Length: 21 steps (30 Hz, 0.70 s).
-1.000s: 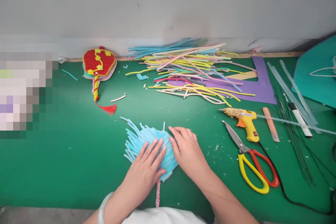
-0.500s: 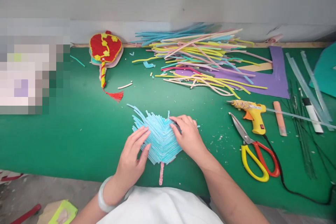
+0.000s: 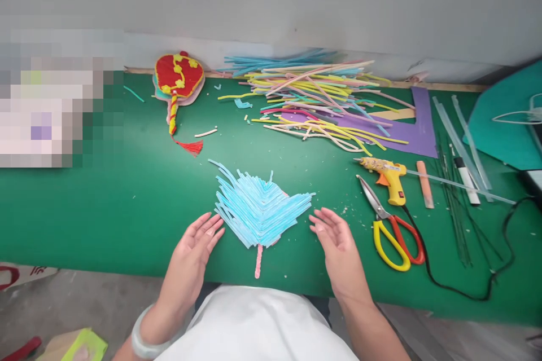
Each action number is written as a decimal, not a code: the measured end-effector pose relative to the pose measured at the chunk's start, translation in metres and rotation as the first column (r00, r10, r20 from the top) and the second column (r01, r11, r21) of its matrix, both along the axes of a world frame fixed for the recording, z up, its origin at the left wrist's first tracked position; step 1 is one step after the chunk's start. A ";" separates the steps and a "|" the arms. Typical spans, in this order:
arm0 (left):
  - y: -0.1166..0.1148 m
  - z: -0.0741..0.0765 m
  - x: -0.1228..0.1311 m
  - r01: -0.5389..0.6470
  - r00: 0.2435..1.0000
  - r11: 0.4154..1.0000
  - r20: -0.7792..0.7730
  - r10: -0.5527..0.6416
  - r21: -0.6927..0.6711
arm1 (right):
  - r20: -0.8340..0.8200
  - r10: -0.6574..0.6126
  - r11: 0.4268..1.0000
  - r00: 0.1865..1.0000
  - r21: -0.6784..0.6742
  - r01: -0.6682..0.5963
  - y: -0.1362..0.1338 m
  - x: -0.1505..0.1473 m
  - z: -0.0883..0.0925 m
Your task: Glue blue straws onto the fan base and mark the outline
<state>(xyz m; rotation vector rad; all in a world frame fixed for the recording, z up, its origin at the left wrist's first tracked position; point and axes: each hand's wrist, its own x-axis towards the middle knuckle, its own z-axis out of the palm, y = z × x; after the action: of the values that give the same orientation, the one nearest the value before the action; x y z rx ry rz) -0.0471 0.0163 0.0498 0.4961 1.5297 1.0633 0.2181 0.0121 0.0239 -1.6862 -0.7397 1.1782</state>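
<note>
A light-blue piece (image 3: 262,208) made of slanting strips in a V pattern lies on the green table, with a short twisted pink handle (image 3: 258,262) at its lower end. Strip ends stick out unevenly at its upper left and right. My left hand (image 3: 197,245) is at its lower left edge, fingers apart and holding nothing. On the right, my right hand (image 3: 336,240) hovers just off the edge, also empty with its fingers spread.
Scissors (image 3: 383,217), a yellow glue gun (image 3: 392,175), a marker (image 3: 467,180) and dark wires (image 3: 453,208) lie right. Colored strips (image 3: 313,90) cover a purple sheet (image 3: 423,124) at the back. A red fan (image 3: 180,76) lies back left on the green table (image 3: 105,203).
Both hands have drawn back outward from the blue piece, leaving its face uncovered. The view has shifted slightly.
</note>
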 end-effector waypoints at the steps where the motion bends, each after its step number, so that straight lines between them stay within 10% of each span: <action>1: 0.002 0.002 0.002 -0.021 0.998 1.000 0.052 0.021 -0.013 | -0.080 -0.018 1.000 0.997 -0.027 0.016 -0.005 -0.003 -0.001; 7: 0.013 0.001 0.010 -0.068 0.984 0.997 0.164 0.073 -0.038 | -0.335 -0.037 0.992 0.942 -0.123 -0.005 -0.004 -0.018 0.001; 21: 0.021 -0.001 0.011 0.023 0.956 0.999 0.290 -0.032 0.034 | -0.231 0.182 0.971 0.956 -0.109 -0.211 0.028 -0.029 0.005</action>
<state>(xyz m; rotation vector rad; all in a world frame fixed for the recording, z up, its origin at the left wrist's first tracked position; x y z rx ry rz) -0.0363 0.0371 0.0488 0.3621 1.2452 1.0877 0.1887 0.0399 0.0289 -1.5818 -0.7159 1.5569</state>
